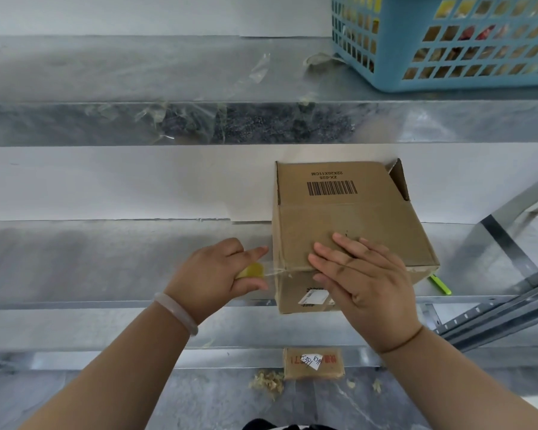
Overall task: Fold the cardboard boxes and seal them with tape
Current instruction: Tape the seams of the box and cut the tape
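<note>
Box (pixel 339 212) flaps point away; right hand (pixel 364 274) presses, left hand (pixel 212 274) holds tape (pixel 252 270).

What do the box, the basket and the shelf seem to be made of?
Box: brown matte cardboard, with creased fold lines. Basket: blue plastic, probably moulded, with a grid of holes. Shelf: seemingly galvanised metal, grey with dull sheen.

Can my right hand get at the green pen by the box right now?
Probably yes. The right hand lies flat on the cardboard box, holding nothing, and the green pen sticks out on the shelf just beyond the box's right corner, with nothing over its visible end.
</note>
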Motion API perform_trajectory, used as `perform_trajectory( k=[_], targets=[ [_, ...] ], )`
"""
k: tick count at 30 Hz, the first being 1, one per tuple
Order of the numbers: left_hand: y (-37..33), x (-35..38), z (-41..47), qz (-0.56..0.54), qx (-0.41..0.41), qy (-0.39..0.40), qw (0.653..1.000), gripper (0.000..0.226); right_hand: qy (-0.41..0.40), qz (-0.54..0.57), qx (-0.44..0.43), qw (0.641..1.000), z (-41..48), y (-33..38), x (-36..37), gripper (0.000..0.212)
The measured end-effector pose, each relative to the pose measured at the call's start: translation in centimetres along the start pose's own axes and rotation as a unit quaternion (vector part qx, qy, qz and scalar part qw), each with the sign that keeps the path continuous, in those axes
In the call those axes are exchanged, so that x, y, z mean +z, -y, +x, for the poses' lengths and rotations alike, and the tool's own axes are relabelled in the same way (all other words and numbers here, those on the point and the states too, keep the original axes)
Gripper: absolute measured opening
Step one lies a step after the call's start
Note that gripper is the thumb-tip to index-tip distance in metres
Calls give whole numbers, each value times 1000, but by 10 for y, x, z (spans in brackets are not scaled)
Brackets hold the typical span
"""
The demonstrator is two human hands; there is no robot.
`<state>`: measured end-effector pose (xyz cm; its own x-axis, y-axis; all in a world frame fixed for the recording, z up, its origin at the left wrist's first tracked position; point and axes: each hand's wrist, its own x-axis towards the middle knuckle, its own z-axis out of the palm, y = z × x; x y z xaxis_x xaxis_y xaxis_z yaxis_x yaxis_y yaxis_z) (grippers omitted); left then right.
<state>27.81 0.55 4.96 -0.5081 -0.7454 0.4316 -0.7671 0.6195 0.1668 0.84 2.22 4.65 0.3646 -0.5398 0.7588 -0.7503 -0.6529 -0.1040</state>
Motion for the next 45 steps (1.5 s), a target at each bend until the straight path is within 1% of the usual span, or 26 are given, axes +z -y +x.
perform_trajectory(
  k=[2,4,6,8,11,13,17,21,23,27,32,35,37,40,43,45],
  targets=[
    [5,4,3,-17,-2,17,1000,66,7,4,8,1000,3,-2,1,19],
    [7,6,2,-57,-12,26,998,64,12,4,12,1000,4,-3,1,19],
    [6,5,-3,-117,-33,24,992,60,14,3,16,1000,5,-3,1,19],
    [4,3,-8,-155,-35,12,987,53,14,4,19,1000,5,-4,1,19],
    [3,2,-15,-154,-40,-27,987,44,18,6,21,1000,7,-4,2,18],
    [5,3,-17,-158,-59,-45,985,45,20,6,23,1000,8,-4,3,18],
    [7,8,-13,-142,-67,-19,987,46,25,7,28,999,9,-4,3,19],
    [8,8,-10,-129,-64,3,990,35,26,10,31,999,10,-3,2,18],
    [8,9,-11,-136,-65,-9,989,32,27,10,32,999,10,-3,2,18],
    [4,13,-13,-174,-91,-51,979,33,32,12,34,999,11,-3,1,19],
    [-9,19,-11,-184,-106,-67,975,24,33,10,38,999,11,-1,0,19],
    [-13,20,-6,-176,-131,-78,972,25,47,-10,45,998,14,1,-2,20],
    [-14,20,-5,-173,-137,-84,972,26,72,-28,70,995,18,6,-5,21],
    [-16,20,-5,-172,-141,-88,971,27,107,-59,139,983,28,24,-8,29],
    [-17,20,-5,-168,-144,-91,971,28,102,-97,199,970,39,43,1,40],
    [-17,22,-6,-167,-145,-94,971,28,91,-121,230,961,45,49,10,42]
  ],
)
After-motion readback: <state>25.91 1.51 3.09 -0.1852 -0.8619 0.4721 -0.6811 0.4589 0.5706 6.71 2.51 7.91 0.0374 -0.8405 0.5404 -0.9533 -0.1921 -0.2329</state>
